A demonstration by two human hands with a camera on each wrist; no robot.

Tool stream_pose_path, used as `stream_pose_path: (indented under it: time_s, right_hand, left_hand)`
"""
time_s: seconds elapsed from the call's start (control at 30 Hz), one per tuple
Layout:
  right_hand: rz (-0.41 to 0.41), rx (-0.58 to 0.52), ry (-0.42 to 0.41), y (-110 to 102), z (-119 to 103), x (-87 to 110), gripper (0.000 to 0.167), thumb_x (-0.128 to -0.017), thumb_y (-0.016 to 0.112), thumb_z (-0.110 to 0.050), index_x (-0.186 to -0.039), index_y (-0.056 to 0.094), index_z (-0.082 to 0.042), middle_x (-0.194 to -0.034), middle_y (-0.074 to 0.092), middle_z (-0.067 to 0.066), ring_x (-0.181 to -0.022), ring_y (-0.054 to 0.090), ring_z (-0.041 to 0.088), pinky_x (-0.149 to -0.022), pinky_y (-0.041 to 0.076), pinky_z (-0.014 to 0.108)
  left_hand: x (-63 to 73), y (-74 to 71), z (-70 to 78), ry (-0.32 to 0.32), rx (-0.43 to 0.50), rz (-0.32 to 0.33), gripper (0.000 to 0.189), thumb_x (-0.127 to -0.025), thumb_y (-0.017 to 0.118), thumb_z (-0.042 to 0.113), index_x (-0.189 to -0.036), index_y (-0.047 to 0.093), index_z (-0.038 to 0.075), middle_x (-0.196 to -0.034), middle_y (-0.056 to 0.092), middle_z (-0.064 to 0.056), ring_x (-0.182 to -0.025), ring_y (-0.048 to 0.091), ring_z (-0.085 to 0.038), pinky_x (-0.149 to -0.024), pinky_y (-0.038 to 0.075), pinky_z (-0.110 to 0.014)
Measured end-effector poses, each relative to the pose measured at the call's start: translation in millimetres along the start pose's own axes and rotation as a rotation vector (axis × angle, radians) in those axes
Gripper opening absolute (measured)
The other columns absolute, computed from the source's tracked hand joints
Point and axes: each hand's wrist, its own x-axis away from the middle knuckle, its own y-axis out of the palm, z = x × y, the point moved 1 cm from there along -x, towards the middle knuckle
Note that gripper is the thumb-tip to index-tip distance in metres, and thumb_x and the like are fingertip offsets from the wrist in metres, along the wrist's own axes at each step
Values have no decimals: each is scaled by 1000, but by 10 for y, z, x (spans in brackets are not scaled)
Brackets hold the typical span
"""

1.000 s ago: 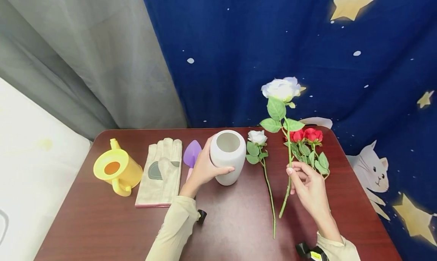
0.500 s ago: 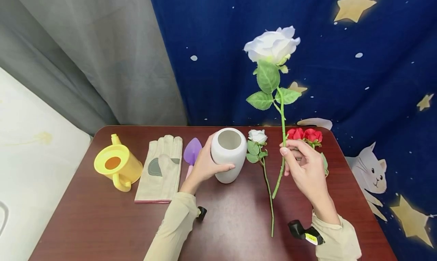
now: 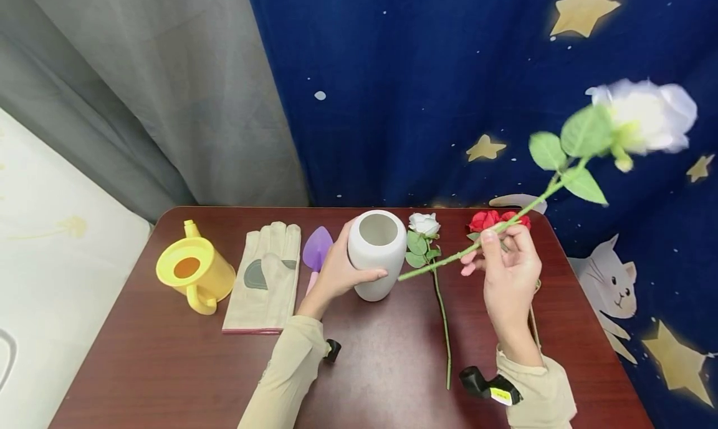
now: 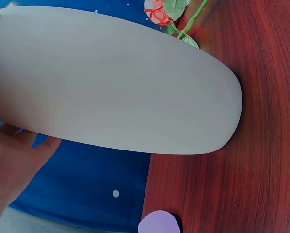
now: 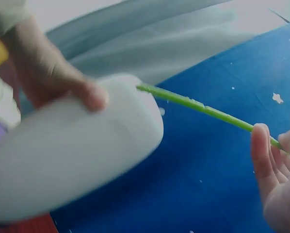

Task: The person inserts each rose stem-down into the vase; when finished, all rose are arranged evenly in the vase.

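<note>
My left hand [image 3: 339, 268] grips a white vase [image 3: 374, 276] round its left side; the vase stands upright on the table with its mouth facing up. Between thumb and fingers my right hand [image 3: 509, 273] pinches the green stem of a white rose [image 3: 645, 118]. That rose is tilted, bloom up to the right and blurred, with the cut end of its stem pointing down-left beside the vase. In the right wrist view the stem [image 5: 203, 108] has its tip overlapping the upper part of the vase. A second white rose [image 3: 424, 224] lies on the table between the hands.
Red roses [image 3: 485, 220] lie at the back right, partly hidden by my right hand. Left of the vase are a purple trowel [image 3: 317, 248], a pair of work gloves [image 3: 263, 285] and a yellow watering can [image 3: 207, 279]. A blue curtain [image 3: 387, 105] hangs behind the table [image 3: 370, 366].
The held white rose first rose, then tipped over to the right, its stem end swinging left toward the vase. My left hand and the vase have stayed in place.
</note>
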Motion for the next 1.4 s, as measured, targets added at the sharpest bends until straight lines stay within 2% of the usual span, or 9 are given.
stream_pose_path:
  time_s: [0.17, 0.23, 0.33, 0.53, 0.8, 1.03, 1.3, 1.4]
  right_hand:
    - [120, -188, 64, 72, 8, -39, 5, -91, 52, 5, -95, 49, 5, -83, 62, 20, -58, 64, 25, -46, 51, 29]
    - [150, -225, 79, 81, 24, -53, 6, -91, 54, 3, -94, 49, 4, -85, 62, 20, -61, 65, 25, -48, 51, 28]
    - [169, -259, 94, 82, 49, -66, 5, -91, 54, 2, -93, 50, 3, -84, 62, 19, -63, 66, 25, -49, 52, 27]
    - [199, -252, 89, 104, 100, -75, 5, -89, 57, 3, -93, 53, 3, -84, 64, 18, -61, 66, 24, -47, 51, 26]
    - [246, -82, 70, 210, 204, -84, 8, -86, 63, 2, -86, 55, 1, -71, 61, 13, -43, 53, 17, -37, 42, 21]
    - [159, 56, 91, 308, 293, -73, 9, -86, 65, -4, -85, 56, -2, -69, 61, 8, -43, 51, 13, -36, 39, 20]
    - [99, 183, 133, 350, 395, -80, 11, -85, 67, -7, -85, 57, -5, -64, 60, 5, -42, 47, 10, -36, 37, 19]
    - [81, 228, 164, 372, 413, -78, 11, -84, 68, -5, -84, 57, -3, -62, 59, 1, -43, 45, 8, -38, 35, 17]
  left_hand:
    - [-3, 7, 1, -12, -5, -7, 95, -58, 89, 13, -138, 37, 13, -121, 56, -10, -106, 55, -23, -89, 42, -42]
    - [-4, 7, 6, -18, -6, -6, 95, -58, 89, 14, -138, 37, 14, -121, 56, -7, -106, 55, -19, -89, 42, -41]
    - [-4, 5, 15, -23, -4, -5, 95, -57, 89, 14, -138, 38, 15, -120, 56, -4, -105, 54, -15, -89, 42, -41]
    - [-2, 7, 32, -28, -5, -9, 95, -57, 89, 14, -138, 37, 14, -120, 56, -5, -105, 54, -15, -89, 42, -41]
    - [5, 5, 63, -26, -13, -5, 96, -57, 89, 13, -138, 37, 13, -120, 56, -7, -105, 55, -19, -89, 42, -42]
    - [12, 6, 63, -25, 10, -8, 96, -58, 88, 11, -138, 37, 11, -119, 56, -7, -105, 55, -30, -88, 42, -43]
    - [13, 0, 56, -20, 3, -4, 95, -58, 88, 11, -138, 37, 12, -120, 56, -6, -104, 55, -19, -88, 42, -42]
    - [12, 3, 55, -16, 1, -4, 95, -58, 88, 11, -138, 36, 11, -120, 56, -9, -105, 55, -20, -88, 42, -43]
